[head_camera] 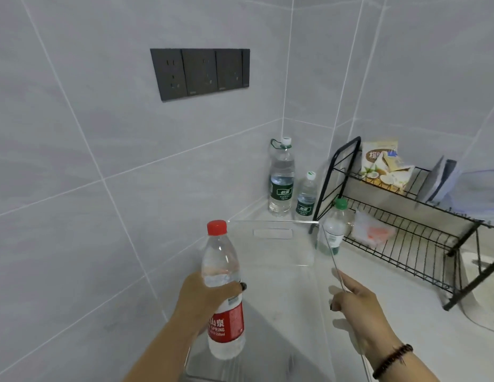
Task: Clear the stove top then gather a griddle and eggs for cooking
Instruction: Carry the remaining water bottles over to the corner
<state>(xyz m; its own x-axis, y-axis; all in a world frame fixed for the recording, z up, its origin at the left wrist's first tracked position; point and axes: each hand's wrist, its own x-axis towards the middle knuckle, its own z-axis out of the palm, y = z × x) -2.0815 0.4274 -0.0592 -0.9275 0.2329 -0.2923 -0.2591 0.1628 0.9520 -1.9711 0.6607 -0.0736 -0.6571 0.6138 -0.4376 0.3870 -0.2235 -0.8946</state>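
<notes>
Clear plastic forms the bin (273, 234) seen in the head view, set on a pale countertop (400, 304) against the tiled wall. At the near left, a red-capped water bottle (223, 288) is gripped upright by the left hand (201, 299), the fingers and thumb being curled round its middle above the red label; the bottle is held at the bin's left edge. The bin's right wall is pinched at its rim by the right hand (353, 301), whose fingers are curled on it, and a beaded bracelet (392, 359) is worn on that wrist. Farther off, in the corner of the walls, a large green-labelled bottle (281, 179) and a smaller one (306, 195) just beside it are stood upright. A green-capped bottle (335, 227) is seen just beyond the bin's far right corner, at the left end of a black wire rack (405, 238). On the rack's upper tier a snack packet (386, 166) is placed, and on the lower tier a clear bag (372, 230) with something orange inside is laid. A dark socket panel (200, 73) is mounted on the far left wall. Neither stove top, griddle nor eggs can be made out.
</notes>
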